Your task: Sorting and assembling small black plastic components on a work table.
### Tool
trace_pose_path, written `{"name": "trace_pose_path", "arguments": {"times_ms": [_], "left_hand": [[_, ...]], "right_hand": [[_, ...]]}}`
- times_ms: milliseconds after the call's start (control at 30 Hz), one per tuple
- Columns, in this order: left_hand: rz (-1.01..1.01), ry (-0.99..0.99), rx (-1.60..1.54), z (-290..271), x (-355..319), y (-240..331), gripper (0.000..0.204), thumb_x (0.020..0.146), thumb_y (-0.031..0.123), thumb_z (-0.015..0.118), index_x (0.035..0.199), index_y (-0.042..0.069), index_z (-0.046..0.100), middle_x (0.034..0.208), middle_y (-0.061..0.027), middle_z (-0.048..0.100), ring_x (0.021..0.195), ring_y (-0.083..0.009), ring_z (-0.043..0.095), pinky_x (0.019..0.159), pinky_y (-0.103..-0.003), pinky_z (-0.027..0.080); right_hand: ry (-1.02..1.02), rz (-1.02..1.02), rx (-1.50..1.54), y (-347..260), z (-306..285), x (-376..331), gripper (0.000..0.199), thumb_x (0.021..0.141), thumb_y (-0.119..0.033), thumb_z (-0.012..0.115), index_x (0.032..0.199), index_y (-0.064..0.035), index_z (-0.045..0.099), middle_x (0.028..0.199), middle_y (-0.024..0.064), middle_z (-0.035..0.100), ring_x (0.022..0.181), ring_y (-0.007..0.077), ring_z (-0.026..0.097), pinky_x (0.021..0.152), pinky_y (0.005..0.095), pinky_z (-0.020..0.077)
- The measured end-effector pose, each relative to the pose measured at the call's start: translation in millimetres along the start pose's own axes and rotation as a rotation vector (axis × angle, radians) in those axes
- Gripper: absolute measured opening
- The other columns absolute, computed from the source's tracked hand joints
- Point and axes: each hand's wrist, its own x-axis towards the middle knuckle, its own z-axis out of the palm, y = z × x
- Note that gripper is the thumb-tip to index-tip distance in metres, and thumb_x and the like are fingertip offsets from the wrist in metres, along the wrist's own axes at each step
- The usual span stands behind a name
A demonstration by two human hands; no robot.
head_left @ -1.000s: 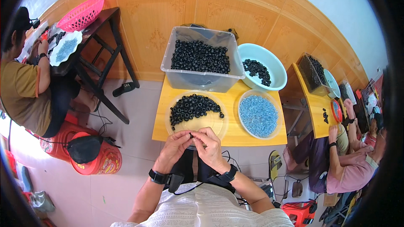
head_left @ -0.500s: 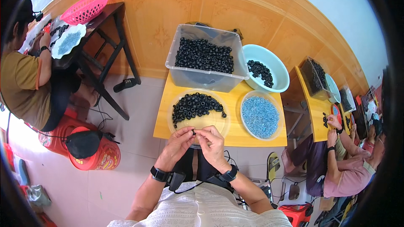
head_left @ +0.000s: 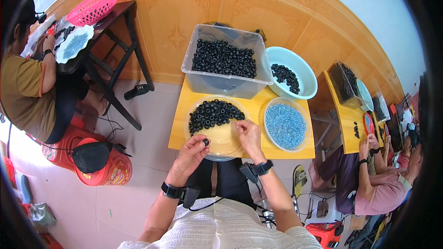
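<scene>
My left hand [head_left: 188, 153] pinches a black ring-shaped part [head_left: 206, 142] between thumb and fingertips, over the near left rim of a clear round dish [head_left: 218, 153]. In the far half of that dish lies a heap of similar black ring parts [head_left: 213, 114]. My right hand [head_left: 250, 137] is over the dish's right side, its fingers curled together; whether anything is between them I cannot make out. To its right stands a clear round tub [head_left: 308, 134], filled with small bluish pieces [head_left: 285, 126] too fine to name.
Behind the dish, a clear plastic bin [head_left: 221, 87] holds many black ring parts, beside a pale blue basin [head_left: 307, 93]. All stand on a yellow table [head_left: 177, 133]. A person [head_left: 27, 78] works at a dark table on the left; another person [head_left: 380, 182] works on the right.
My hands, together before, are now apart. The right hand has moved right and away from me; the left keeps the black ring part, now more exposed, at the dish's near rim.
</scene>
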Motion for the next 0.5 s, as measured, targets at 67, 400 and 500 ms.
{"name": "trace_pose_path", "arguments": {"times_ms": [67, 400, 500], "left_hand": [[0.014, -0.01, -0.003, 2.1, -2.7, 4.3, 0.017, 0.083, 0.001, 0.058, 0.1, 0.003, 0.059, 0.093, -0.0065, 0.062, 0.083, -0.0138, 0.06, 0.075, -0.025, 0.05], [0.021, 0.006, -0.024, -4.8, -11.8, 11.2, 0.018, 0.083, 0.001, 0.058, 0.101, 0.003, 0.058, 0.092, -0.0078, 0.062, 0.082, -0.0141, 0.06, 0.075, -0.025, 0.051], [0.017, 0.006, -0.027, -2.5, -12.4, 10.8, 0.018, 0.083, 0.001, 0.058, 0.101, 0.003, 0.058, 0.092, -0.0078, 0.062, 0.082, -0.0141, 0.06, 0.075, -0.025, 0.051]], "right_hand": [[-0.034, -0.004, -0.085, 13.0, 6.5, 10.3, 0.012, 0.071, 0.0, 0.06, 0.081, -0.0006, 0.065, 0.076, 0.0155, 0.062, 0.067, 0.0294, 0.06, 0.062, 0.0351, 0.0474], [-0.122, -0.125, -0.25, 2.3, 28.6, 20.7, 0.012, 0.067, -0.001, 0.063, 0.079, -0.0024, 0.063, 0.078, 0.0147, 0.059, 0.075, 0.0322, 0.059, 0.068, 0.0399, 0.0478], [-0.111, -0.162, -0.272, 1.4, 27.7, 19.0, 0.011, 0.068, -0.001, 0.061, 0.079, -0.0021, 0.063, 0.077, 0.0154, 0.058, 0.074, 0.0323, 0.059, 0.067, 0.0398, 0.0479]]}}
